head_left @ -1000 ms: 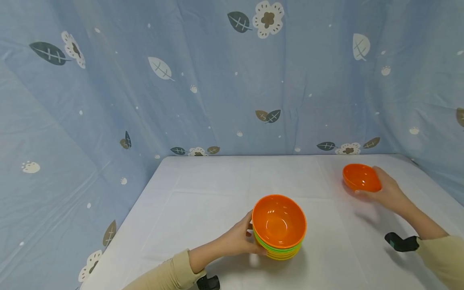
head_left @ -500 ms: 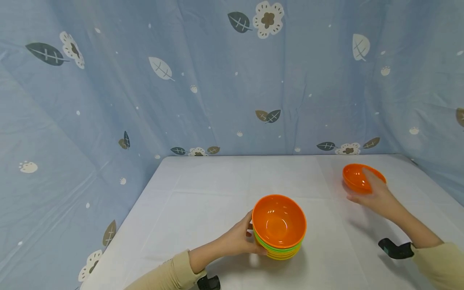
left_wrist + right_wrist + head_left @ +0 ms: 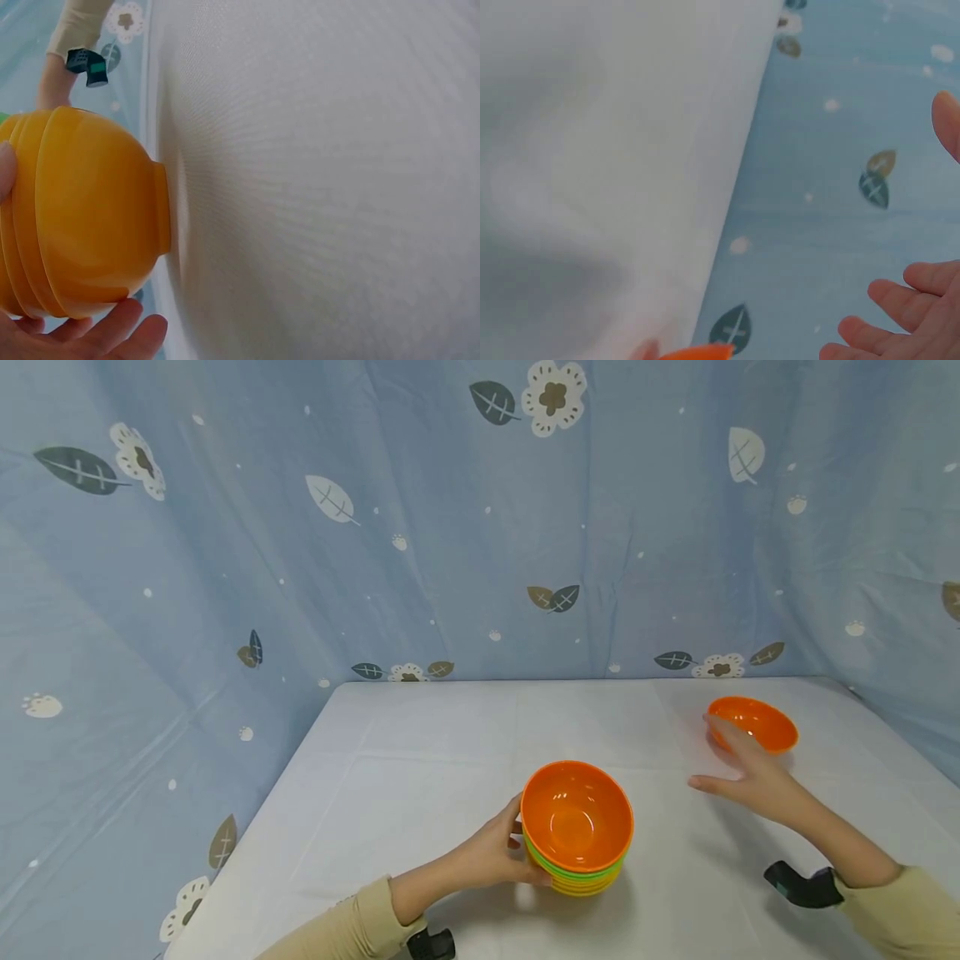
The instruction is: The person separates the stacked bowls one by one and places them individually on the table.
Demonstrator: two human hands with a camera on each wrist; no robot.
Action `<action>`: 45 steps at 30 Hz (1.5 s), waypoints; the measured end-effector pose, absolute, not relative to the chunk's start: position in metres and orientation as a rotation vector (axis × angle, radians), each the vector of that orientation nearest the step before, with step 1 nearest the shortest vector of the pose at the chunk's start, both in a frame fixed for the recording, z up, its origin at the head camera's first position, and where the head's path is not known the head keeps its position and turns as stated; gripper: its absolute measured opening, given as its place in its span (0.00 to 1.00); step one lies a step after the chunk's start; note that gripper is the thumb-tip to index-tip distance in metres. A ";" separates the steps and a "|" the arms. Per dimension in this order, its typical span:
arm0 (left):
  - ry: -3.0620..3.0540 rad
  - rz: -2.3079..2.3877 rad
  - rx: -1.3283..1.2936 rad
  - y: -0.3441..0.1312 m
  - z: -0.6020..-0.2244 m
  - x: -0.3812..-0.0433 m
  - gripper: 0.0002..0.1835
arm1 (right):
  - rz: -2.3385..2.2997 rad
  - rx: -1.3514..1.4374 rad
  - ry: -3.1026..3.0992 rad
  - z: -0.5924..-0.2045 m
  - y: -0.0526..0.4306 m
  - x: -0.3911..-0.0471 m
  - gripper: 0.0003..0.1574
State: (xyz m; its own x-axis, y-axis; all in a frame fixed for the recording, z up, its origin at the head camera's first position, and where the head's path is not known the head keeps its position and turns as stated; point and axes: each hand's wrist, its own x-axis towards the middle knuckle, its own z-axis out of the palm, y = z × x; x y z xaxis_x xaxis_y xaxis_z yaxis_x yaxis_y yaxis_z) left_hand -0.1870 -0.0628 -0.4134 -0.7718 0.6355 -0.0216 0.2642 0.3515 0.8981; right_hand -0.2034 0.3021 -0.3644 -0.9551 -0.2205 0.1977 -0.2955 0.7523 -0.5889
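Observation:
My left hand [image 3: 491, 852] grips a stack of nested bowls from its left side. The top bowl is orange [image 3: 577, 818], a green bowl [image 3: 576, 875] shows beneath it, and several yellow bowls [image 3: 97, 210] lie lowest. In the left wrist view the stack's foot is at or just over the cloth; I cannot tell which. Back right on the table sits another orange bowl [image 3: 765, 727]. My right hand [image 3: 765, 781] is just in front and left of it, thumb and fingers spread, holding nothing. In the right wrist view only that bowl's rim [image 3: 701, 352] shows.
A white cloth [image 3: 420, 760] covers the table. Its back edge meets a blue curtain [image 3: 450, 527] with leaves and flowers, which also hangs along the left and right sides. Each forearm has a black device [image 3: 802, 885] at the wrist.
My right hand has let go of the single orange bowl and moved left and a little nearer. That bowl stays at its spot. The left hand and stack hold still.

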 end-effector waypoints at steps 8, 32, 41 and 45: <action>2.252 1.400 0.797 -0.063 -0.415 -0.187 0.54 | 0.960 0.462 -2.857 -0.358 0.286 -0.198 0.61; 2.231 1.428 0.799 -0.064 -0.417 -0.187 0.53 | 1.041 0.705 -2.779 -0.345 0.250 -0.181 0.56; 2.232 1.428 0.805 -0.064 -0.418 -0.187 0.53 | 1.090 0.780 -2.756 -0.348 0.237 -0.177 0.55; 2.229 1.431 0.812 -0.064 -0.417 -0.187 0.53 | 1.113 0.805 -2.751 -0.351 0.233 -0.176 0.56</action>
